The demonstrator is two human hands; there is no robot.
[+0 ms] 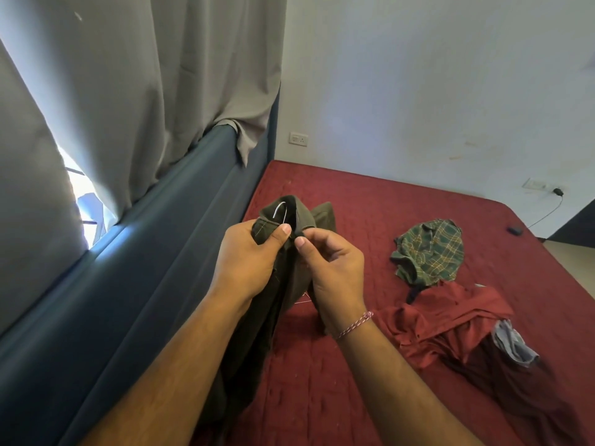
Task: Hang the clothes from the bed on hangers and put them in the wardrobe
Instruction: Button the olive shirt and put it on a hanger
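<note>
Head view looks down on two hands held over the near left part of a bed covered in a dark red quilted spread. Between them hangs an olive-green shirt, its long axis running roughly vertical, collar end up and away from the camera, the body trailing down toward the lower edge of the view. A silver hanger hook pokes up out of the collar opening, its curve arching over to the left.

The left hand grips the shirt's left collar edge, thumb pressed on top of the cloth. The right hand pinches the opposite edge of the placket just beside that thumb, fingers curled; a pink and white thread band circles its wrist.

Farther right on the bed lie a crumpled green plaid shirt, and nearer, a red shirt with a grey garment touching its right side. A dark blue headboard runs along the left, grey curtains draped over it. No readable writing or label shows on any garment.
</note>
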